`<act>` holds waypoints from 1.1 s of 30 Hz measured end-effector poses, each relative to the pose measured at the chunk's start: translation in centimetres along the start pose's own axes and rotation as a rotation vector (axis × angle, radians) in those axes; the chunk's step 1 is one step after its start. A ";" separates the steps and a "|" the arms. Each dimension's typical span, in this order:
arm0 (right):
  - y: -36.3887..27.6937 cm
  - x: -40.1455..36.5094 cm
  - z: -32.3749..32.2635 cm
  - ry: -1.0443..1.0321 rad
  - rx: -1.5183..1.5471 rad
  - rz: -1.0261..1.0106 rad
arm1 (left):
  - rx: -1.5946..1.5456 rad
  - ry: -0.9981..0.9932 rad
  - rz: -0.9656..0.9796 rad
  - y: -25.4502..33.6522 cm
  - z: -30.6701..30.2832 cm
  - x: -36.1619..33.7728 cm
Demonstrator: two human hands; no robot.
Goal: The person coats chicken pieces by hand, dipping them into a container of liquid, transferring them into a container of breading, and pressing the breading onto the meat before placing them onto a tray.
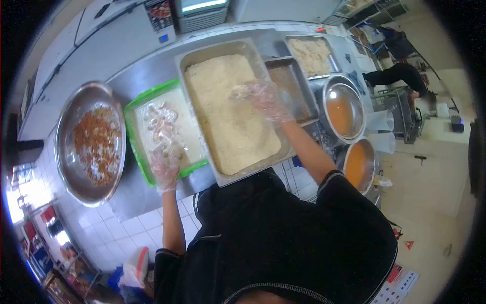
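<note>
My right hand (262,100), in a clear plastic glove, hovers over a deep metal pan (221,177) of pale yellow breadcrumbs (228,126). Its fingers are closed around a clump of crumbs, with more crumbs stuck to the fingertips. My left hand (167,164), also gloved, reaches over the near rim of a green-edged tray (130,121). Its fingers are curled at the milky white liquid (190,119), and what they hold is hidden. Wet, pale pieces that look like raw meat (161,121) lie in that liquid, just beyond the left fingertips.
On the left stands a large metal bowl (63,147) with reddish-brown bits. To the right are a smaller metal pan (291,83), a tray of pale food (310,53), and two bowls of orange liquid (339,116). A person in black (405,76) bends at the far right.
</note>
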State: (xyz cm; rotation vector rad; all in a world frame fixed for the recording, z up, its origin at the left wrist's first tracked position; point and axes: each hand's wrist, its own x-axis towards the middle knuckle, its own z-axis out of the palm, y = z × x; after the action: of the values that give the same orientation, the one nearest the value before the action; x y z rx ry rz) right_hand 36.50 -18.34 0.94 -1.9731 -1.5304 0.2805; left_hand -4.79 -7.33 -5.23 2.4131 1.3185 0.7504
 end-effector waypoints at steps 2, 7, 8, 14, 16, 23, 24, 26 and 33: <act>-0.1 0.3 0.0 0.032 -0.149 0.046 | -0.045 -0.047 -0.055 0.3 -0.3 0.2; 0.1 1.1 -0.2 0.041 -0.003 0.052 | -0.045 -0.039 -0.014 0.6 -0.3 0.3; 1.6 1.3 -0.2 0.010 0.148 0.114 | -0.050 -0.049 -0.018 0.9 -0.4 0.4; 12.9 2.8 -7.4 -0.079 0.812 0.192 | -0.099 0.093 -0.240 4.3 0.4 1.1; 15.0 4.7 -13.8 0.050 0.632 0.080 | -0.178 0.220 -0.310 6.1 1.4 1.6; 41.0 6.7 -25.7 -0.038 0.378 0.078 | 0.001 0.200 -0.365 11.5 4.1 1.2; 38.7 7.2 -30.1 -0.076 0.009 0.138 | -0.017 0.178 -0.391 13.2 4.8 1.6; 40.6 7.2 -34.0 -0.192 -0.456 0.250 | -0.047 0.128 -0.452 16.2 5.4 1.9; 51.8 9.0 -39.0 -0.591 -0.488 0.366 | -0.128 0.074 -0.308 18.1 6.8 2.7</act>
State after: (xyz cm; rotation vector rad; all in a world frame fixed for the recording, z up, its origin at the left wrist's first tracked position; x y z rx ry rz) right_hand 100.79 -30.29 3.13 -2.7364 -1.6857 0.7565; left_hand 12.79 -14.87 -1.27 2.0378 1.5718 0.8147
